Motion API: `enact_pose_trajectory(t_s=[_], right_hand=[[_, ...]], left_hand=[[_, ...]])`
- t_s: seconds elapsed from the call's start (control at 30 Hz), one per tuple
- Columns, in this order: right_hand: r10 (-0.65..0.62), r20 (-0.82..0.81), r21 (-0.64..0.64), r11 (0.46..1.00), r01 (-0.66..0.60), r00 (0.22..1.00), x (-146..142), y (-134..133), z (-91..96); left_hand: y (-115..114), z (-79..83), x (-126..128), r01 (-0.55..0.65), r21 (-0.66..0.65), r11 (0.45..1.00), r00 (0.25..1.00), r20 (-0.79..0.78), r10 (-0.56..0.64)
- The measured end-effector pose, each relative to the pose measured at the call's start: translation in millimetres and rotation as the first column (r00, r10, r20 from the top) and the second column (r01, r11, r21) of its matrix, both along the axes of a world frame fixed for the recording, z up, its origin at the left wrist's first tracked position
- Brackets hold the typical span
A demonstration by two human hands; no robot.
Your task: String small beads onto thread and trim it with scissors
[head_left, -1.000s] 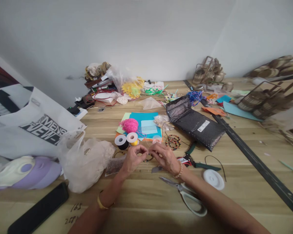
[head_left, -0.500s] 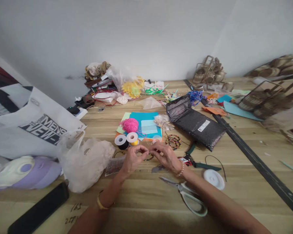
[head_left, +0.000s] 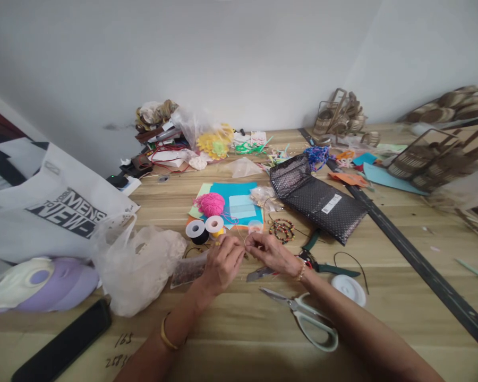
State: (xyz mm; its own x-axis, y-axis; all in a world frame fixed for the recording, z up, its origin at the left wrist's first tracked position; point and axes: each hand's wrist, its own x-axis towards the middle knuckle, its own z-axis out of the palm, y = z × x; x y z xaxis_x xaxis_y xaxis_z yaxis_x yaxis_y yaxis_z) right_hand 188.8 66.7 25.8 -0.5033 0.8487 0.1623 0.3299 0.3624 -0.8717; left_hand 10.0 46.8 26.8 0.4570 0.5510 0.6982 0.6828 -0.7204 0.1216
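My left hand is closed, its fingers curled together with the back of the hand turned up. Close beside it, my right hand pinches with thumb and fingertips. A thin cord shows between the two sets of fingertips; most of what they grip is hidden. Past my right hand lies a coil of colourful beads. Spools of thread and a pink yarn ball sit beyond my left hand. A bag of small beads lies against my left hand's outer side.
Scissors lie open below my right forearm, near a white spool and green-handled pliers. A black bubble mailer rests behind. On the left are a plastic bag and a phone.
My left hand has rolled over, so its back now faces up and its fingers have curled in. The beaded strand seen below the fingertips is now mostly hidden. My right hand stays nearly in place.
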Motion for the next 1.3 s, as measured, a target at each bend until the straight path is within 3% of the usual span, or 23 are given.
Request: enact_pose_trajectory(t_s=[0.1, 0.17, 0.37, 0.63, 0.8, 1.1, 1.3], right_hand=[[0.024, 0.023, -0.021, 1.0, -0.024, 0.999, 2, 1, 1.6], [0.048, 0.055, -0.034, 0.998, -0.047, 0.997, 5, 2, 3.8], [0.088, 0.118, -0.035, 0.996, -0.085, 0.989, 9, 4, 8.4], [0.054, 0.112, 0.014, 0.998, -0.056, 0.992, 8, 4, 5.6], [0.001, 0.111, 0.093, 0.996, -0.011, 0.994, 6, 3, 2.1], [-0.049, 0.115, 0.274, 0.962, 0.016, 0.992, -1, -3, 2.8], [-0.061, 0.053, 0.308, 0.95, 0.041, 0.997, -5, -5, 3.8]], left_hand=[[1, -7.3, -3, 0.054, 0.115, 0.992, 0.996, -0.078, -0.045], [2, -14.0, -5, 0.119, 0.115, 0.986, 0.987, -0.119, -0.105], [3, -20.3, -8, 0.183, 0.032, 0.983, 0.971, -0.165, -0.175], [4, -16.7, -4, 0.214, -0.109, 0.971, 0.976, 0.0, -0.216], [3, -12.3, -1, 0.182, -0.106, 0.978, 0.983, 0.058, -0.177], [1, -7.4, -2, 0.043, -0.015, 0.999, 0.993, -0.11, -0.044], [6, -7.1, -1, 0.078, -0.158, 0.984, 0.989, 0.136, -0.056]])
